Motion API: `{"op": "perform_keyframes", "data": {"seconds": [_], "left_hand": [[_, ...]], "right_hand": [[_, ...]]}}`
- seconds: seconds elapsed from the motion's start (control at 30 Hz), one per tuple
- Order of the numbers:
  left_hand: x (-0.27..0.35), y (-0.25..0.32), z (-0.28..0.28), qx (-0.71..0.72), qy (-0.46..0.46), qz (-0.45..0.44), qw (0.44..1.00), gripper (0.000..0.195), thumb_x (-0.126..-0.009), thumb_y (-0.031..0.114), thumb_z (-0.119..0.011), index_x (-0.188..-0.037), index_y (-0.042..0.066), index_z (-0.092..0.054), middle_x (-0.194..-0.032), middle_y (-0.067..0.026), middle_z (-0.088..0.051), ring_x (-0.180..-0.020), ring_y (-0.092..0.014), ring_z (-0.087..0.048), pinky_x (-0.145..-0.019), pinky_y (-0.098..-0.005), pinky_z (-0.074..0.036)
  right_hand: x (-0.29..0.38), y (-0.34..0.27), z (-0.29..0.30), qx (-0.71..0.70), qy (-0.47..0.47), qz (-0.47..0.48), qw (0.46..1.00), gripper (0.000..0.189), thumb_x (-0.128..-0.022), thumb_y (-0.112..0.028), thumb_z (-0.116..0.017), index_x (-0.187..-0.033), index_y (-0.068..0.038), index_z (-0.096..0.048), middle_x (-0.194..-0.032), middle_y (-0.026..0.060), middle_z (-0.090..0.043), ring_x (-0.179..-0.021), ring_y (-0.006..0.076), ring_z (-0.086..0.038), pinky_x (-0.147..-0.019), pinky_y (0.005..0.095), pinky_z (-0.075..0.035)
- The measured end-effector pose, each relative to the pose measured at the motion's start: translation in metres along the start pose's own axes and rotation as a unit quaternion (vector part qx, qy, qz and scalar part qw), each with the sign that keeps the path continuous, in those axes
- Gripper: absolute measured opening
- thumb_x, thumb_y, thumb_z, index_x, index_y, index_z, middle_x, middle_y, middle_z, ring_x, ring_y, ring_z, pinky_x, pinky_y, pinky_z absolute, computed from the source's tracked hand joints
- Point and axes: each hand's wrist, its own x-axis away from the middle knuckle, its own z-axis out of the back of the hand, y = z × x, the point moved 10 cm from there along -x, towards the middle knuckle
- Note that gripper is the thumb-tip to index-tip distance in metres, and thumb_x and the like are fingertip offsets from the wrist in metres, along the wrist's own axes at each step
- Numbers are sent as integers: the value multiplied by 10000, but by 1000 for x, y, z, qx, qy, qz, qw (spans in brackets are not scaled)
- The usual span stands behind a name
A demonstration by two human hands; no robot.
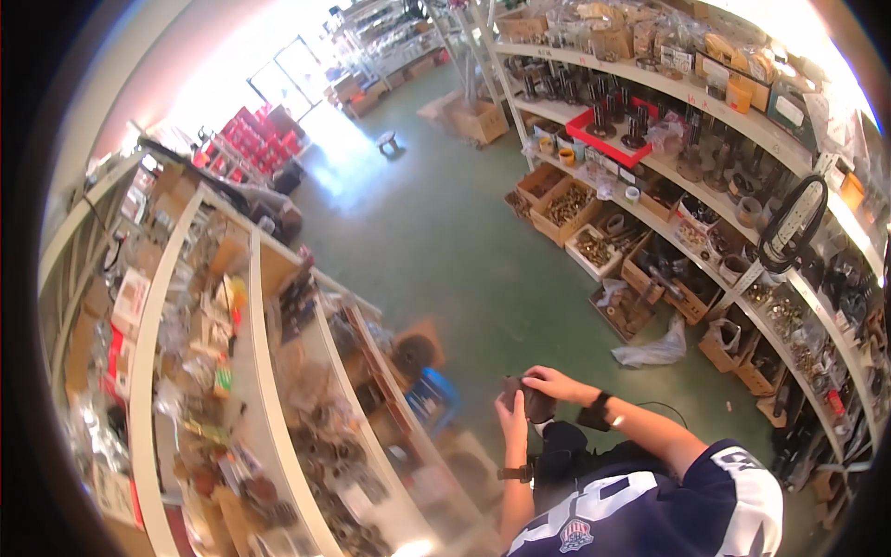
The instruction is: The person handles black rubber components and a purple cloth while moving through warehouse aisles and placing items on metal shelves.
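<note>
A dark brown part (539,405), perhaps metal, is held in both hands in front of my body, above the floor. My left hand (514,416) grips its left side, thumb lying against the near face. From the upper right, my right hand (554,383) curls its fingers over the top. The part's underside and exact shape are hard to make out. A watch (515,474) is on my left wrist, and a black band (596,411) wraps my right one.
Shelving (264,390) crowded with bagged parts and boxes stands at left, a blue crate (430,398) by its foot. Along the right shelves (668,76), boxes of fittings (567,209) and a plastic bag (654,348) lie on the green floor (418,237). A small stool (388,141) stands farther off.
</note>
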Motion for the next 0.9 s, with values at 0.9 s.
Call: {"op": "perform_keyframes", "data": {"seconds": [0.9], "left_hand": [[-369, 155, -55, -2, -64, -18, 998, 537, -721, 290, -658, -1077, -29, -414, -992, -131, -487, -827, -196, -504, -705, -298, -424]], "right_hand": [[-345, -135, 182, -12, 187, 74, 980, 278, -628, 72, -549, -896, 8, -510, -782, 52, -560, -732, 116, -530, -649, 264, -459]]}}
